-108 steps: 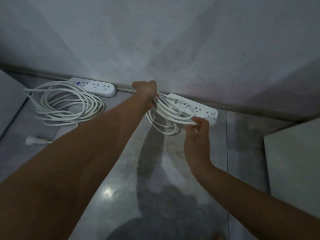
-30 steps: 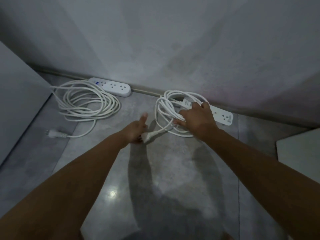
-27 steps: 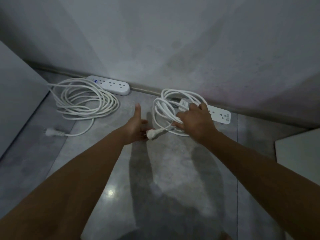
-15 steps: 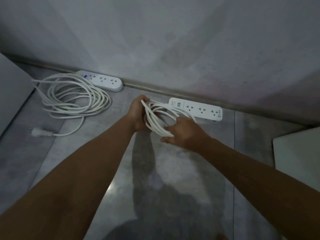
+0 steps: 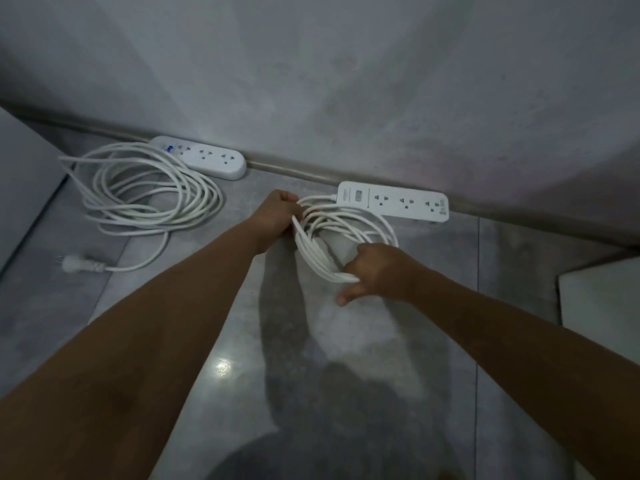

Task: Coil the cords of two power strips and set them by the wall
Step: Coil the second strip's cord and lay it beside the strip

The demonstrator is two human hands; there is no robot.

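Observation:
Two white power strips lie along the foot of the wall. The right power strip point(image 5: 394, 201) is rectangular, and its cord point(image 5: 349, 223) is gathered into a small coil just in front of it. My left hand point(image 5: 278, 213) grips the far left side of that coil. My right hand point(image 5: 379, 271) holds the coil's near side, thumb stretched out below. The left power strip point(image 5: 204, 160) has rounded ends; its cord point(image 5: 145, 192) lies in a wide loose coil on the floor, with its plug point(image 5: 78, 264) trailing toward me.
The floor is grey tile point(image 5: 346, 341) meeting a grey wall point(image 5: 346, 81) at a skirting strip. A pale panel point(image 5: 20, 174) stands at the far left and a white block point(image 5: 602, 299) at the right edge. My shadow falls on the floor below my arms.
Half a second ago both hands held the coil bunched tight. Now my hands are farther apart and the coil is spread wider, lying lower and closer to the right power strip.

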